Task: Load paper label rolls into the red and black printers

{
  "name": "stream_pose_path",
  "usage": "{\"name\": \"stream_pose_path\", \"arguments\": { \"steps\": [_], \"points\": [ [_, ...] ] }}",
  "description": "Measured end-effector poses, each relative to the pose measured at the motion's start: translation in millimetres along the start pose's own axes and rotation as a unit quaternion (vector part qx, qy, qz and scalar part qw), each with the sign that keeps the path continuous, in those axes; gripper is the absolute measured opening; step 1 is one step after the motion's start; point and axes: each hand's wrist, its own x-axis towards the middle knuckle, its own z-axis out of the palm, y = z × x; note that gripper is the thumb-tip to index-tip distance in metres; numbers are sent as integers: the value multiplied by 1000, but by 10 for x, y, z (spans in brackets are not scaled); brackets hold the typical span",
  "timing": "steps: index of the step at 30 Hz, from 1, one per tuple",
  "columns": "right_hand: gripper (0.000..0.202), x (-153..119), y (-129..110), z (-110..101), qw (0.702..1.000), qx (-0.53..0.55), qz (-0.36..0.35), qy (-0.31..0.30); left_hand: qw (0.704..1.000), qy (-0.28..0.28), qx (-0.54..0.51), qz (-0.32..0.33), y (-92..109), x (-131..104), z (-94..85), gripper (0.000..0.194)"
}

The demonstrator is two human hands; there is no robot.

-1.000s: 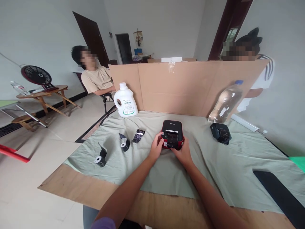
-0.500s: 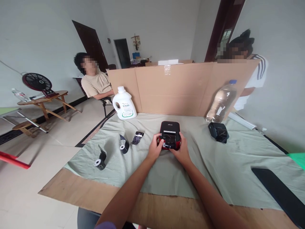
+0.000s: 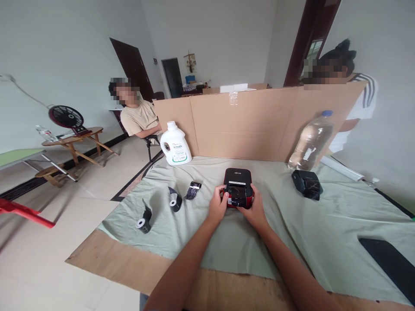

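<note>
- The left hand (image 3: 217, 207) and the right hand (image 3: 257, 209) are closed on the 2 sides of 1 black and red machine (image 3: 238, 176); it is between them, over the green cloth (image 3: 233, 257). Whether it touches the cloth, I cannot tell.
- The left thumb is at its near corner, probably so that the machine is steady and does not turn.
- Left of the grip lie 2 black rolls (image 3: 177, 204) and 1 black strip (image 3: 192, 192), perhaps to leave the middle for the machine.
- Right of the grip, 1 black box (image 3: 306, 185) lies before 1 clear bottle (image 3: 311, 144).
- Beyond the grip, 1 white jug (image 3: 177, 147) and this bottle stand close to 1 cardboard sheet (image 3: 243, 125); I think they support it.
</note>
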Motion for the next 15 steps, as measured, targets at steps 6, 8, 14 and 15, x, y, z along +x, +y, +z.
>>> {"name": "stream_pose_path", "arguments": {
  "steps": [6,8,14,15],
  "points": [
    [91,-4,27,7,1000,-2,-3,-2,1000,12,-6,11,29,-19,34,29],
    [93,-4,62,22,1000,3,-3,-1,1000,14,-15,7,18,-15,46,28],
    [94,-5,140,40,1000,0,-16,3,999,21,-28,10,-5,5,73,25],
    [94,-6,146,38,1000,2,-15,0,999,28,-26,20,-3,6,80,25]
  ]
}}
